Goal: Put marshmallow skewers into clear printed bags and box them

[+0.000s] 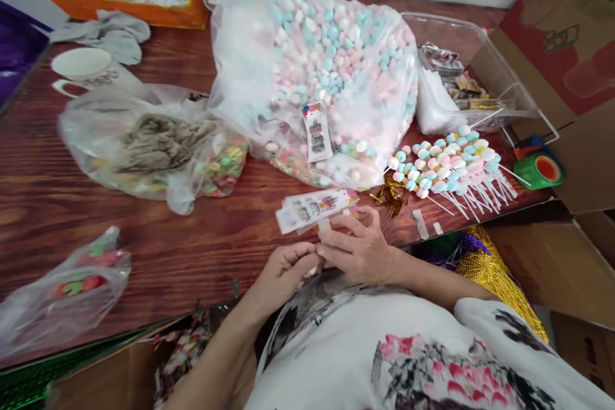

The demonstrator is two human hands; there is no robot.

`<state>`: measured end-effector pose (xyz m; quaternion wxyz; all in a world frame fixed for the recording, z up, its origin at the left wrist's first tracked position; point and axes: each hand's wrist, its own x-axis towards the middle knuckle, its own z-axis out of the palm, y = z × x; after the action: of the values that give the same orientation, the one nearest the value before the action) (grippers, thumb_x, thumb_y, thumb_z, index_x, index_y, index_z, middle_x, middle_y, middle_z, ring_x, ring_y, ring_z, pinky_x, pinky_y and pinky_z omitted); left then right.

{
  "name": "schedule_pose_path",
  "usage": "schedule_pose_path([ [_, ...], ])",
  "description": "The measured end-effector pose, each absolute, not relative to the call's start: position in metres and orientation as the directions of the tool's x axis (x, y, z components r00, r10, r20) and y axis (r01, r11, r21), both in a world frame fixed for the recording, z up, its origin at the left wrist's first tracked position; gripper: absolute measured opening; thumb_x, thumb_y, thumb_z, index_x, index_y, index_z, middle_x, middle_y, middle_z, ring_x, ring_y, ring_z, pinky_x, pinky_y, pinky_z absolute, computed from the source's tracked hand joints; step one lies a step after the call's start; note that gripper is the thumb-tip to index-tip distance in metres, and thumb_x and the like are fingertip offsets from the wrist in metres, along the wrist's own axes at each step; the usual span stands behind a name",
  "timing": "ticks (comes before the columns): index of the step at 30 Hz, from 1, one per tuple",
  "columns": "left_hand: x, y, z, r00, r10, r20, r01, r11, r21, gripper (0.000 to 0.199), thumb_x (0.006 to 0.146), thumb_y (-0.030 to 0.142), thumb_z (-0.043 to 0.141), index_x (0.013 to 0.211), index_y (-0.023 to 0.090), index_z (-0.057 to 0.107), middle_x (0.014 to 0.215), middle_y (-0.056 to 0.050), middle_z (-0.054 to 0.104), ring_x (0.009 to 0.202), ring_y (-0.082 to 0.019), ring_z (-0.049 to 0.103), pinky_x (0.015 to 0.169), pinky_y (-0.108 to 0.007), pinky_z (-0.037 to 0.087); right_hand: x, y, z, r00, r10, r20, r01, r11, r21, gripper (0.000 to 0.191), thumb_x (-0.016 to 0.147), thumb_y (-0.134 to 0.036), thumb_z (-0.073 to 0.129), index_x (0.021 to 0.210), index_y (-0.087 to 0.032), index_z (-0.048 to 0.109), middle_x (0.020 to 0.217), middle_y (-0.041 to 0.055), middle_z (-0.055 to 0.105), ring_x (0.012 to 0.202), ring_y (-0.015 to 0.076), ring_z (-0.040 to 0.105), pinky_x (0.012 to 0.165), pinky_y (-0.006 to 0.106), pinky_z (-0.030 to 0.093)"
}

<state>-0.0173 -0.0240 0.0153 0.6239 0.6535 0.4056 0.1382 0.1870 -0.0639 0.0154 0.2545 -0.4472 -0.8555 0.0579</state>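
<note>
At the table's front edge, my left hand is closed, thumb against curled fingers, with a small white bit showing at its tips; its kind is unclear. My right hand meets it from the right. Its fingers are bent and its thumb is hidden, with a whitish strip at the fingertips. Just beyond the hands lies a stack of printed clear wrappers. Gold twist ties lie to the right of them. Marshmallow skewers on white sticks are piled farther right. Behind is a large clear bag of pastel marshmallows with a wrapper packet on it.
A bag of colourful candies with a brown cloth lies left, near a white mug. A bag with red-green candies is at front left. An orange box, a clear plastic bin, green tape and cardboard cartons surround the table.
</note>
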Motion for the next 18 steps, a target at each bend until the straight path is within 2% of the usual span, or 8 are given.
schedule_pose_path([
  [2,-0.014,-0.021,0.019,0.704,0.554,-0.445,0.337,0.290,0.895,0.034,0.089,0.044,0.052,0.069,0.016,0.055,0.060,0.003,0.048,0.051,-0.008,0.037,0.049,-0.020,0.030,0.193,-0.066,0.009,-0.521,0.764,0.380,0.702,0.637,-0.319,0.018,0.092,-0.021,0.047,0.088,-0.027,0.064,0.089,-0.0012,0.072,0.102,0.0203,0.053,0.098,0.049,0.016],
  [3,-0.012,-0.021,0.020,0.727,0.507,-0.463,0.340,0.319,0.885,0.034,0.088,0.044,0.053,0.070,0.016,0.056,0.060,0.003,0.049,0.051,-0.008,0.037,0.049,-0.020,0.029,0.196,-0.067,0.006,-0.531,0.764,0.366,0.696,0.640,-0.326,0.019,0.091,-0.020,0.048,0.081,-0.025,0.063,0.080,-0.0014,0.070,0.096,0.0191,0.054,0.096,0.048,0.018],
  [5,-0.006,-0.022,0.020,0.742,0.513,-0.431,0.340,0.266,0.902,0.033,0.088,0.043,0.053,0.072,0.015,0.060,0.062,0.002,0.051,0.053,-0.009,0.040,0.051,-0.020,0.031,0.198,-0.068,0.001,-0.520,0.788,0.330,0.704,0.614,-0.357,0.017,0.087,-0.019,0.050,0.075,-0.022,0.062,0.073,-0.0010,0.068,0.088,0.0181,0.053,0.093,0.046,0.021],
  [8,0.002,-0.025,0.016,0.718,0.647,-0.256,0.364,-0.035,0.931,0.031,0.090,0.036,0.052,0.072,0.015,0.065,0.064,-0.001,0.057,0.060,-0.012,0.048,0.058,-0.022,0.037,0.202,-0.066,0.003,-0.446,0.853,0.272,0.716,0.522,-0.463,0.012,0.085,-0.018,0.056,0.076,-0.020,0.063,0.075,-0.0006,0.069,0.086,0.0172,0.054,0.087,0.042,0.026],
  [11,0.007,-0.027,0.012,0.700,0.710,-0.075,0.386,-0.287,0.877,0.029,0.091,0.029,0.051,0.071,0.015,0.068,0.066,-0.002,0.061,0.064,-0.013,0.053,0.063,-0.023,0.039,0.222,-0.058,0.014,-0.308,0.919,0.246,0.716,0.394,-0.577,0.015,0.090,-0.023,0.057,0.078,-0.021,0.066,0.080,-0.0003,0.072,0.085,0.0160,0.057,0.083,0.037,0.031],
  [14,0.008,-0.025,0.008,0.668,0.744,0.001,0.353,-0.318,0.880,0.029,0.091,0.026,0.049,0.075,0.015,0.070,0.067,-0.003,0.063,0.063,-0.012,0.054,0.062,-0.023,0.040,0.260,-0.040,0.022,-0.081,0.949,0.304,0.767,0.254,-0.589,0.019,0.094,-0.029,0.054,0.083,-0.022,0.068,0.080,0.0022,0.072,0.078,0.0162,0.060,0.079,0.033,0.038],
  [16,0.008,-0.022,0.007,0.634,0.773,0.002,0.317,-0.262,0.912,0.028,0.091,0.027,0.051,0.077,0.014,0.070,0.067,-0.003,0.062,0.063,-0.012,0.053,0.062,-0.023,0.040,0.285,-0.025,0.020,0.065,0.940,0.335,0.845,0.127,-0.520,0.019,0.093,-0.029,0.054,0.086,-0.022,0.070,0.083,0.0037,0.073,0.079,0.0179,0.062,0.077,0.032,0.040],
  [18,0.010,-0.020,0.006,0.595,0.802,-0.055,0.275,-0.138,0.951,0.026,0.088,0.030,0.055,0.077,0.014,0.071,0.067,-0.002,0.061,0.062,-0.012,0.052,0.060,-0.023,0.040,0.301,-0.011,0.014,0.121,0.945,0.304,0.907,0.020,-0.421,0.014,0.089,-0.029,0.059,0.090,-0.021,0.071,0.088,0.0049,0.074,0.082,0.0195,0.064,0.073,0.031,0.041],
])
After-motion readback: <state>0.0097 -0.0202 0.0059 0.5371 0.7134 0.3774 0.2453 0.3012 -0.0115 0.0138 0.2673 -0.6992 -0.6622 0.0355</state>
